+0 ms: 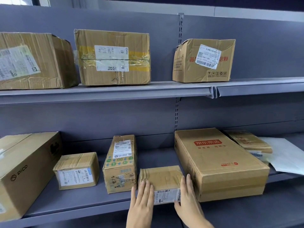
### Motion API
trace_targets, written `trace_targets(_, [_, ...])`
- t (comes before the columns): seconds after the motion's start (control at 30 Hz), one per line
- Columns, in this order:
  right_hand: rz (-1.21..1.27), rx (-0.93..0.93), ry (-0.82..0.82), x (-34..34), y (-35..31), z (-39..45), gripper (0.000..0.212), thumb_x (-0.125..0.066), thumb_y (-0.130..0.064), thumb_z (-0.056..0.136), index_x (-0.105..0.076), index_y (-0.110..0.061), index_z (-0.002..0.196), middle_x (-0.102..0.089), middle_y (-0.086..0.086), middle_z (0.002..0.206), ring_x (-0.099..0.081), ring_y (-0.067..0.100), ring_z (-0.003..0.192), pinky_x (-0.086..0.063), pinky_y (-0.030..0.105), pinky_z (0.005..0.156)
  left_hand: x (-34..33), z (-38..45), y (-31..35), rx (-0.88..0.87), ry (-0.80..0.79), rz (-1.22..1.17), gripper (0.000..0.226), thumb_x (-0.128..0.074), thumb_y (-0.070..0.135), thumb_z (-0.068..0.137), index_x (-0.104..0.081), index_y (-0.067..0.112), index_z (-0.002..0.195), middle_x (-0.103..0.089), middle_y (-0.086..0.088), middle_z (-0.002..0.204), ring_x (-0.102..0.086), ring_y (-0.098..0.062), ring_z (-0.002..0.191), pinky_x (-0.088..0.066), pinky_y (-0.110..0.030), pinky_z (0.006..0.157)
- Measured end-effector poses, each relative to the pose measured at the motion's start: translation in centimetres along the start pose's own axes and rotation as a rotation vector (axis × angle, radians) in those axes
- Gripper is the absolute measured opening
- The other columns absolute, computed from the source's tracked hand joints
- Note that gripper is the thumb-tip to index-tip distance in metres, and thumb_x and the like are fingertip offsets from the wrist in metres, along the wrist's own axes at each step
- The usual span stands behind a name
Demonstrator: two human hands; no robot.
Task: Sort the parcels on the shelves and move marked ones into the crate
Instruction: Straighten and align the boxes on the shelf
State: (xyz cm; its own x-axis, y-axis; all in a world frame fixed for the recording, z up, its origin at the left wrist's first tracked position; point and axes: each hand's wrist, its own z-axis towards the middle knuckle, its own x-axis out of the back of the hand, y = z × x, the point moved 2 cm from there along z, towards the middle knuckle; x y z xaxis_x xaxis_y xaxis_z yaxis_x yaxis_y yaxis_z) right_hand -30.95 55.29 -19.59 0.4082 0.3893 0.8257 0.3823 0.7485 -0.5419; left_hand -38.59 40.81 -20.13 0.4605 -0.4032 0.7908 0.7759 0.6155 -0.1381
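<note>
A small taped cardboard parcel with a white label on its front sits at the front of the lower shelf. My left hand lies flat on its left front corner. My right hand presses against its right side, thumb under the label edge. Both hands clasp the parcel between them. No crate is in view.
On the lower shelf stand a large PICO box, a small labelled box, an upright narrow box, a big flat box with red print, then flat packets and a white bag. The upper shelf holds three cartons.
</note>
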Motion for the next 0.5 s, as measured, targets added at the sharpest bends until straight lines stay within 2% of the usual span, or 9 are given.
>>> trace_targets(0.07, [-0.139,0.130,0.059,-0.1,-0.5,-0.3,0.083,-0.053,-0.015,0.088,0.005,-0.002,0.145,0.023,0.013,0.152,0.018,0.021,0.143,0.005,0.025,0.114,0.1,0.4,0.1,0.025,0.028,0.061,0.048,0.000,0.006,0.097,-0.014,-0.002,0.142,0.005,-0.019,0.154,0.014,-0.028,0.143,-0.011,-0.043,0.107])
trace_targets(0.1, [-0.263,0.209,0.099,-0.4,-0.7,-0.4,0.086,-0.065,-0.015,0.077,-0.014,0.003,0.144,0.005,0.017,0.154,0.020,0.018,0.142,0.006,0.027,0.114,0.0,0.6,0.1,0.034,0.005,0.056,0.049,0.001,0.007,0.096,-0.001,-0.004,0.144,0.008,-0.019,0.154,0.015,-0.029,0.142,-0.010,-0.042,0.107])
trace_targets(0.17, [-0.391,0.244,0.075,-0.4,-1.4,-0.3,0.088,-0.084,-0.019,0.045,-0.054,0.000,0.126,-0.046,0.016,0.139,0.021,0.017,0.140,0.000,0.030,0.110,-0.6,0.9,0.3,0.039,-0.032,0.066,0.050,0.005,0.009,0.095,0.005,-0.006,0.143,-0.005,-0.020,0.152,0.016,-0.030,0.142,-0.009,-0.041,0.107])
trace_targets(0.2, [-0.446,0.238,0.037,-0.3,-1.7,-0.2,0.087,-0.084,-0.020,0.044,-0.056,-0.004,0.125,-0.051,0.013,0.136,0.023,0.020,0.139,0.004,0.029,0.108,-0.9,1.1,0.3,0.043,-0.059,0.059,0.051,0.007,0.009,0.095,-0.001,-0.007,0.143,-0.014,-0.023,0.150,0.014,-0.032,0.142,-0.008,-0.042,0.107])
trace_targets(0.27, [-0.431,0.273,0.016,-0.4,-2.0,0.7,0.084,-0.065,-0.012,0.075,-0.019,-0.004,0.145,-0.015,0.015,0.155,0.028,0.025,0.137,0.031,0.024,0.100,-1.9,1.8,0.1,0.051,-0.142,0.019,0.052,0.003,0.006,0.093,-0.010,-0.007,0.141,-0.035,-0.027,0.140,-0.014,-0.034,0.141,-0.008,-0.041,0.107])
trace_targets(0.33, [-0.434,0.242,-0.039,-0.6,-1.5,1.9,0.077,-0.041,-0.004,0.089,0.011,-0.009,0.146,0.016,0.009,0.155,0.023,0.024,0.140,0.038,0.027,0.096,-1.6,2.9,0.1,0.042,-0.279,-0.017,0.054,-0.017,0.007,0.087,-0.027,-0.003,0.139,-0.052,-0.022,0.130,-0.041,-0.028,0.129,-0.015,-0.040,0.111])
trace_targets(0.4, [-0.482,0.233,-0.041,-0.3,-1.5,3.2,0.078,-0.039,-0.001,0.089,0.014,-0.009,0.145,0.019,0.009,0.155,0.017,0.023,0.142,0.025,0.034,0.106,-1.7,4.5,-0.4,0.012,-0.224,0.024,0.055,-0.022,0.009,0.092,-0.014,0.001,0.146,-0.019,-0.025,0.150,-0.012,-0.030,0.141,-0.008,-0.042,0.116])
trace_targets(0.43, [-0.480,0.233,-0.048,-0.3,-1.3,3.7,0.079,-0.040,0.000,0.088,0.014,-0.009,0.145,0.018,0.010,0.155,0.017,0.023,0.143,0.022,0.035,0.108,-2.0,4.9,-0.7,0.003,-0.359,0.056,0.056,-0.021,0.011,0.096,0.002,0.001,0.146,0.003,-0.023,0.154,0.006,-0.031,0.143,0.002,-0.043,0.116])
trace_targets(0.5, [-0.463,0.236,-0.061,-0.2,-1.2,4.7,0.081,-0.040,0.004,0.086,0.014,-0.009,0.145,0.018,0.010,0.155,0.016,0.022,0.143,0.020,0.035,0.108,-2.5,6.0,-0.7,-0.004,-0.527,0.092,0.061,-0.023,0.013,0.098,0.017,0.002,0.143,0.019,-0.020,0.152,0.018,-0.032,0.141,0.009,-0.044,0.115])
